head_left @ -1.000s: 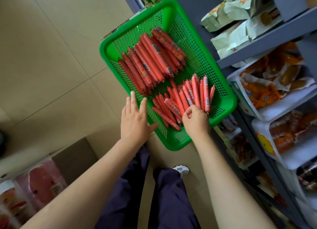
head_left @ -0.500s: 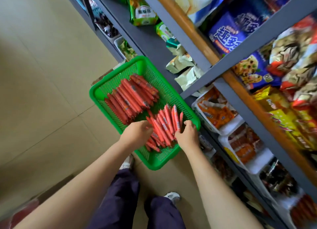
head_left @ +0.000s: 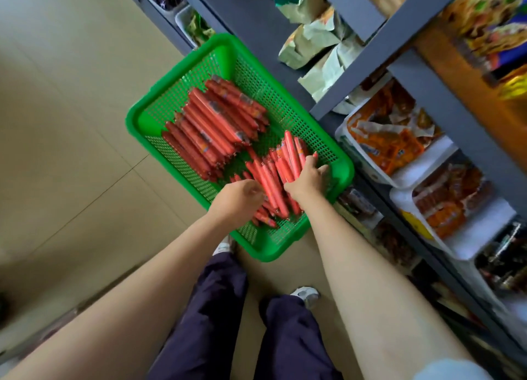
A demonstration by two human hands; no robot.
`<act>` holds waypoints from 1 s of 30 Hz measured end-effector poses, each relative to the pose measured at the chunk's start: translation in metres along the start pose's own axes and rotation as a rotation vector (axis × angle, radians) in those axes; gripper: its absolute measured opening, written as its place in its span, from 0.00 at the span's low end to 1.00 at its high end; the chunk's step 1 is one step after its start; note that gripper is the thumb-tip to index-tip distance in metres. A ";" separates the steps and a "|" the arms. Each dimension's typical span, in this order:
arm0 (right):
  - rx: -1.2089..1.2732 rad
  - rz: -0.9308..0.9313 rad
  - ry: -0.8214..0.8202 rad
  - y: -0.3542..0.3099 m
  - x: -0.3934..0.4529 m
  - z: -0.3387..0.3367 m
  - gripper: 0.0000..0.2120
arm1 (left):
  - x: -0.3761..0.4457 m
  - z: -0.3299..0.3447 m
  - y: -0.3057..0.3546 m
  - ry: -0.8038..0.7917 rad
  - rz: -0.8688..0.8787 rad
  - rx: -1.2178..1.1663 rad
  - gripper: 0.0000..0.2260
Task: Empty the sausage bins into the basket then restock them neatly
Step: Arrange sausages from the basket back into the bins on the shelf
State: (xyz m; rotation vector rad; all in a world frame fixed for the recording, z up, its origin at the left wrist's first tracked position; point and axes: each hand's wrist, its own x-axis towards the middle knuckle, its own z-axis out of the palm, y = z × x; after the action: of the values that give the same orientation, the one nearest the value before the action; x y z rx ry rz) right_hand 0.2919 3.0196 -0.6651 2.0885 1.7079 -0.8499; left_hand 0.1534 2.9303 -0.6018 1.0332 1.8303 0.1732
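Both hands (head_left: 273, 191) now seemingly clutch the small sausages (head_left: 273, 177), which were loosely touched before, in the basket (head_left: 142, 117).

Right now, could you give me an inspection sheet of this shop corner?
Surface: beige tiled floor, bearing the green basket.
Job's things: large sausages piled at the basket's far side; small sausages loose at the near side.
Clutter: nothing seen.
Hands: left hand and right hand both curl into the small sausages.
Cables: nothing seen.
Surroundings: grey shelves of snack packets; white bins of orange packs.
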 end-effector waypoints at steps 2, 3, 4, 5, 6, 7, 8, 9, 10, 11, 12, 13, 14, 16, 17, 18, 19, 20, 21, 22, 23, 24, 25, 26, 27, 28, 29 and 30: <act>-0.040 -0.007 -0.005 -0.001 0.002 -0.004 0.43 | 0.000 0.000 0.001 0.002 0.001 -0.019 0.10; -0.044 -0.006 0.012 -0.001 0.003 -0.005 0.43 | 0.001 0.000 0.002 0.004 0.003 -0.028 0.10; -0.041 -0.003 0.035 -0.002 0.003 -0.005 0.42 | 0.002 -0.001 0.002 0.011 0.007 -0.034 0.10; -0.042 0.001 0.055 -0.003 0.002 -0.004 0.40 | 0.003 -0.002 0.001 0.015 0.005 -0.041 0.09; -0.045 -0.002 0.069 -0.003 0.001 -0.001 0.38 | 0.003 -0.002 -0.001 0.018 0.002 -0.049 0.09; -0.040 -0.009 0.072 -0.004 0.001 0.002 0.36 | 0.003 -0.003 -0.003 0.015 -0.006 -0.058 0.09; -0.025 -0.024 0.068 -0.005 0.000 0.005 0.34 | 0.003 -0.003 -0.005 0.009 -0.012 -0.069 0.10; -0.003 -0.043 0.060 -0.005 0.000 0.007 0.32 | 0.002 -0.003 -0.008 0.001 -0.016 -0.080 0.10; 0.017 -0.056 0.053 -0.005 0.000 0.007 0.31 | 0.002 -0.004 -0.011 -0.005 -0.019 -0.095 0.10; 0.028 -0.058 0.042 -0.005 0.001 0.007 0.30 | 0.001 -0.004 -0.013 -0.008 -0.025 -0.112 0.10; 0.037 -0.057 0.034 -0.003 0.003 0.006 0.29 | 0.000 -0.004 -0.015 -0.009 -0.030 -0.133 0.11; 0.053 -0.057 0.027 -0.001 0.004 0.005 0.27 | 0.000 -0.004 -0.018 -0.006 -0.035 -0.157 0.11; 0.083 -0.066 0.024 0.002 0.006 0.004 0.26 | -0.001 -0.005 -0.020 -0.001 -0.036 -0.183 0.11; 0.175 -0.095 0.030 0.006 0.006 0.002 0.22 | -0.001 -0.005 -0.023 0.009 -0.036 -0.221 0.10; 0.212 -0.108 0.034 0.006 0.004 0.000 0.21 | -0.001 -0.005 -0.024 0.012 -0.042 -0.240 0.10; 0.248 -0.123 0.035 0.005 0.003 -0.001 0.20 | -0.001 -0.006 -0.025 0.011 -0.050 -0.265 0.10; 0.285 -0.133 0.027 0.003 -0.001 -0.004 0.20 | -0.001 -0.006 -0.025 0.010 -0.058 -0.291 0.10; 0.312 -0.152 0.014 0.000 -0.003 -0.006 0.21 | 0.000 -0.006 -0.024 0.012 -0.068 -0.325 0.09; 0.331 -0.165 -0.013 -0.002 -0.006 -0.010 0.22 | -0.001 -0.006 -0.022 0.012 -0.082 -0.371 0.09; 0.354 -0.184 -0.054 -0.005 -0.010 -0.015 0.25 | -0.002 -0.008 -0.020 0.007 -0.100 -0.437 0.09; 0.383 -0.189 -0.113 -0.007 -0.016 -0.019 0.30 | -0.003 -0.009 -0.017 -0.007 -0.117 -0.528 0.09; 0.417 -0.205 -0.179 -0.008 -0.024 -0.024 0.34 | -0.004 -0.011 -0.015 -0.030 -0.128 -0.636 0.09; 0.456 -0.219 -0.247 -0.010 -0.034 -0.030 0.37 | -0.005 -0.012 -0.011 -0.061 -0.131 -0.749 0.09; 0.500 -0.242 -0.307 -0.011 -0.046 -0.035 0.38 | -0.006 -0.012 -0.009 -0.096 -0.120 -0.854 0.11; 0.551 -0.279 -0.360 -0.013 -0.058 -0.039 0.36 | -0.006 -0.012 -0.005 -0.142 -0.102 -0.958 0.14; 0.590 -0.325 -0.413 -0.014 -0.071 -0.043 0.33 | -0.006 -0.011 -0.002 -0.191 -0.076 -1.057 0.16; 0.603 -0.371 -0.459 -0.016 -0.081 -0.046 0.30 | -0.008 -0.010 0.003 -0.242 -0.045 -1.159 0.17; 0.592 -0.414 -0.480 -0.017 -0.091 -0.049 0.29 | -0.010 -0.010 0.008 -0.278 -0.026 -1.238 0.16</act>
State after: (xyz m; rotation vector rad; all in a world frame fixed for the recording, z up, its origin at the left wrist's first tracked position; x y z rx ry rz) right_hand 0.2770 2.9813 -0.5688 1.6150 1.7654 -2.0004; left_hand 0.1515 2.9313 -0.5861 0.1267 1.1125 0.9481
